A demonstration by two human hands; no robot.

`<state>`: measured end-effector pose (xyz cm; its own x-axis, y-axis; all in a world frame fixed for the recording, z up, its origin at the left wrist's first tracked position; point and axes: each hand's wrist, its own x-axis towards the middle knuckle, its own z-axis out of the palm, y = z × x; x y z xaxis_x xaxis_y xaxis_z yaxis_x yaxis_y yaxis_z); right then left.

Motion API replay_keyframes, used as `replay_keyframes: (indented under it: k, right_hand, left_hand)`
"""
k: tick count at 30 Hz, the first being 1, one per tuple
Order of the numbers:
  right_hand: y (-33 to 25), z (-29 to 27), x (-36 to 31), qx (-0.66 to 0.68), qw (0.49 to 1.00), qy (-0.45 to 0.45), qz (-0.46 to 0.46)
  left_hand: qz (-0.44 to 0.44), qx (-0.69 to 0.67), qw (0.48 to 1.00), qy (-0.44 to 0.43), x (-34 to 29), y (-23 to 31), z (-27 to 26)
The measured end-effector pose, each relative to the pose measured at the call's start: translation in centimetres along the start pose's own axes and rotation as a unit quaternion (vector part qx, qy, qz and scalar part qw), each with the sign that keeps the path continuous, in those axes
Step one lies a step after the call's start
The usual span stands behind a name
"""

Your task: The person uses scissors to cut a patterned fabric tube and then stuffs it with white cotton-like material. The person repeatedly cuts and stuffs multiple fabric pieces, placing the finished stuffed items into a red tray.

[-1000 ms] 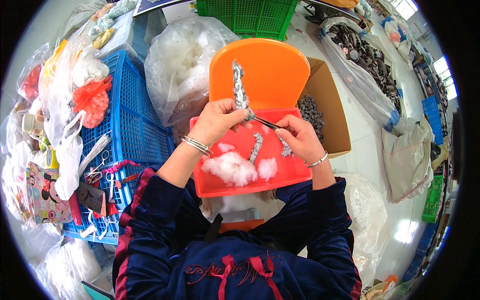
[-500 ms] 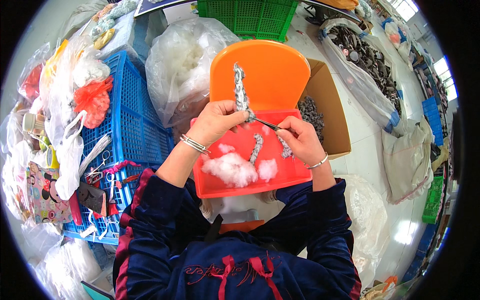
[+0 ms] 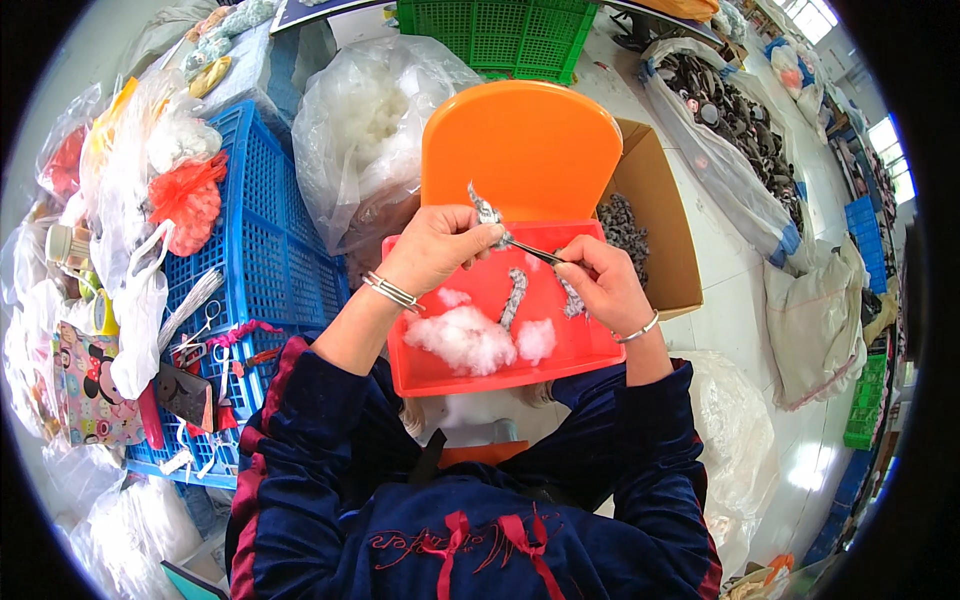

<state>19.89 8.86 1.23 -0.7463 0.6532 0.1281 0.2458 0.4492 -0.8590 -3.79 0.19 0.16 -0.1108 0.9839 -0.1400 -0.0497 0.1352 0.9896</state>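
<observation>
My left hand (image 3: 437, 246) pinches a grey-and-white fuzzy plush tube (image 3: 487, 212) between thumb and fingers, and its short, crumpled end sticks up above them. Slim dark metal tweezers (image 3: 533, 251) are gripped in my right hand (image 3: 600, 277), their tip at the plush piece by my left thumb; whether the tip is inside it, I cannot tell. Both hands are over a red tray (image 3: 440, 380). In the tray lie white stuffing fluff (image 3: 462, 341), a smaller tuft (image 3: 536, 341) and another grey plush strip (image 3: 513, 298). A further grey piece (image 3: 572, 300) is partly hidden by my right hand.
An orange chair back (image 3: 520, 145) rises behind the tray. To its left stands a clear bag of stuffing (image 3: 365, 130), to its right a cardboard box (image 3: 665, 230) with grey plush pieces. Blue crates (image 3: 265, 210) carrying bags and scissors stand left; a green crate (image 3: 495, 35) is beyond.
The plush tube, which stood up long above my left hand, is now much shorter and bunched. The tweezers still meet it by my left thumb. Both hands have barely moved.
</observation>
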Motion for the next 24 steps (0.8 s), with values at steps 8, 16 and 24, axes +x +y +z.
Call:
replay_keyframes:
  k: [8, 16, 24]
  right_hand:
    - [-0.3, 0.0, -0.2, -0.022, 1.0, 0.008, -0.007]
    - [-0.1, 1.0, -0.3, 0.096, 0.994, 0.02, 0.055]
    - [0.0, 3.4, -0.3, 0.149, 0.985, 0.069, 0.06]
  left_hand:
    - [-0.013, -0.024, 1.0, -0.012, -0.3, 0.5, 0.3]
    - [0.01, -0.003, 1.0, 0.02, -0.5, 0.5, 1.5]
    - [0.045, -0.037, 0.998, 0.035, 0.1, -0.6, 2.6]
